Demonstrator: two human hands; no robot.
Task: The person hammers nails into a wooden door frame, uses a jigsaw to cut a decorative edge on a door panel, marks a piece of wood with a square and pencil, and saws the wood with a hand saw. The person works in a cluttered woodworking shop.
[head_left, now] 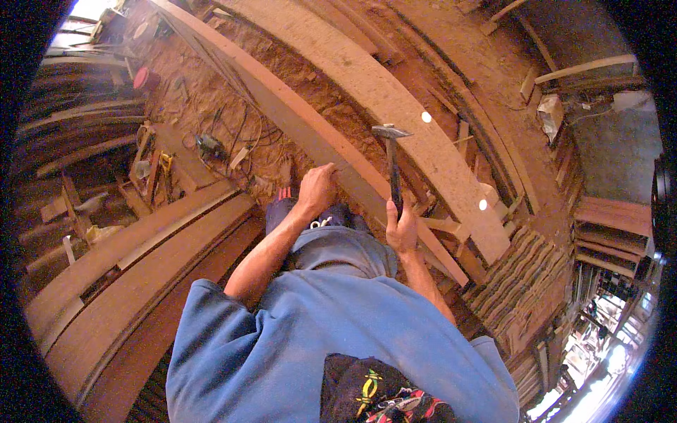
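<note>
**Head view: hammer raised over a long plank in a timber shop**

Head view, looking down past a blue shirt: the person's right hand [402, 227] is closed round the lower end of a hammer [392, 163], handle near upright, metal head up top and lifted clear of the wood. The left hand [316, 189] is curled w/ fingertips pinched down on the near edge of a long reddish plank [282, 109]; whether it pinches a nail can't be made out, too small to tell.

How to do the step well, by judgement: keep the left fingers low and steady on the plank edge, start w/ a short light tap so whatever is held there seats, then pull the fingers away before any fuller swing. Strike square w/ the hammer face, wrist loose, eyes on the contact spot, not on the tool.

Position: the hammer head hangs above & to the right of the left hand, near but not touching; the plank runs diagonally from upper left to lower right, passing under both hands. A wider pale board [395, 106] lies just beyond it. Power tools and cords [211, 144] sit on the sawdust floor to the left, well apart.
</note>
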